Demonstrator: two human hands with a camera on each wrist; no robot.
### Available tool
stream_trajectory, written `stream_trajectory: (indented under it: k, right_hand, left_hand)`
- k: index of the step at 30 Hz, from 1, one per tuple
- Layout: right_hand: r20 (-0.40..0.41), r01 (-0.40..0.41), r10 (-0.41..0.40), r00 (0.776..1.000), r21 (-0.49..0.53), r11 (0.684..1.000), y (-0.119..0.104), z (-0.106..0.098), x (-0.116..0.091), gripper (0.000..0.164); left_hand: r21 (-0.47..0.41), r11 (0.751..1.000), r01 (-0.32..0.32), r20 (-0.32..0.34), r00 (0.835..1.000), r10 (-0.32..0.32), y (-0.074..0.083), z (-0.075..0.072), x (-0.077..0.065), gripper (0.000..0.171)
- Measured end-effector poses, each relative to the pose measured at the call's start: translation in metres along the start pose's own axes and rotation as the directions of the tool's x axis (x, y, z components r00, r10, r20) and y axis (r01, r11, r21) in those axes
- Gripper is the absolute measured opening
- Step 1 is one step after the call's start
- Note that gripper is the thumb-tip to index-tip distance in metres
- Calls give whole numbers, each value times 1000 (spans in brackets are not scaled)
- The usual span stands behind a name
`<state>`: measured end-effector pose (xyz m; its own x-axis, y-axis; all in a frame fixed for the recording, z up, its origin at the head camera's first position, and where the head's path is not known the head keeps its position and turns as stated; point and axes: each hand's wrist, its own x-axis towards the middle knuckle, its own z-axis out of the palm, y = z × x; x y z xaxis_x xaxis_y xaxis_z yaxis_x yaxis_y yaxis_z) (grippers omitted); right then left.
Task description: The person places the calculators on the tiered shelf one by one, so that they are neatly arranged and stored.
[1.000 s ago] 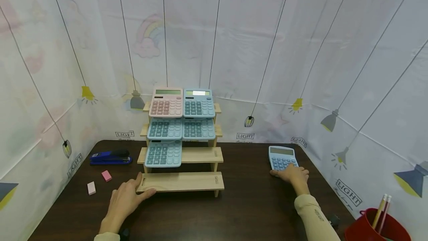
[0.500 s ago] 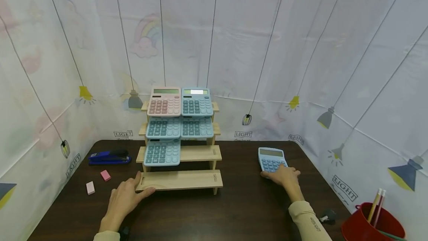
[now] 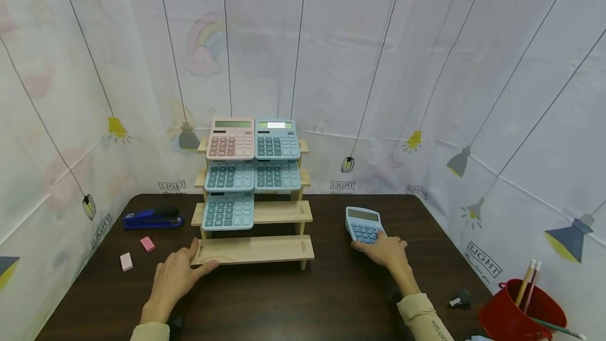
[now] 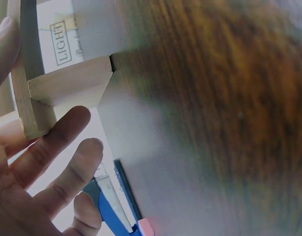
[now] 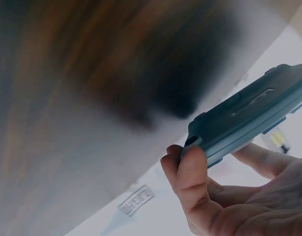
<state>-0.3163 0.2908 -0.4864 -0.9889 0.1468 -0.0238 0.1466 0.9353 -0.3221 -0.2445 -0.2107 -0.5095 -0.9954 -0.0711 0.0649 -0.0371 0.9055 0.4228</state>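
Observation:
My right hand (image 3: 384, 251) grips a light blue calculator (image 3: 364, 222) by its near edge, at the right of the stand. In the right wrist view the calculator's back (image 5: 249, 105) faces the table, with a dark shadow below it. My left hand (image 3: 174, 278) holds the left end of the tiered wooden stand's lowest step (image 3: 255, 250), thumb at the front edge and index finger at the side. On the stand's upper tiers lie a pink calculator (image 3: 231, 139) and several blue ones, including one alone at the left of the third tier (image 3: 228, 211).
A blue stapler (image 3: 153, 218) lies left of the stand, with a pink eraser (image 3: 148, 244) and a white eraser (image 3: 125, 262) nearer. A red bucket (image 3: 511, 309) with pencils stands at the front right, beside a small black object (image 3: 460, 299). Printed curtains enclose the table.
My right hand has moved left with the blue calculator, toward the stand. My left hand has stayed at the lowest step. The head view has shifted slightly.

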Motion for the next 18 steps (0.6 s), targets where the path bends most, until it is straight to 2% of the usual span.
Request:
stream_trajectory:
  k: [9, 18]
  right_hand:
    - [-22, 44, -44, 999, 17, 999, -33, -3, -30, 111]
    - [-99, 130, -127, 987, 24, 991, -61, -16, -51, 108]
  left_hand:
    - [-1, 1000, -4, 1, 1000, 4, 0, -1, -1, 108]
    - [2, 1000, 1, 2, 1000, -1, 1, -2, -1, 109]
